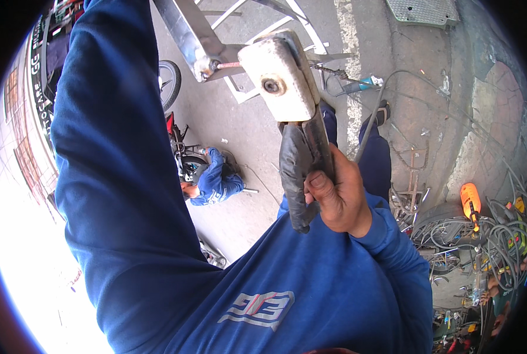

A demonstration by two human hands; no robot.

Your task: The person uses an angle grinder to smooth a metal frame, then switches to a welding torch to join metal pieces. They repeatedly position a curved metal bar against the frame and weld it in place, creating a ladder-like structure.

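Right hand point(340, 197): fingers clamped around the black handle of a welding electrode holder point(296, 112).
Holder axis: upright, white head above the fingers, rod tip touching a metal frame point(186, 35).
Left hand: out of view, fingers' state unknown.

So I count one worn white-headed welding electrode holder point(287, 88), one shiny metal frame bar point(186, 35), one blue angle grinder point(358, 85), one orange plastic bottle point(470, 200), one crouching co-worker in blue point(213, 180).
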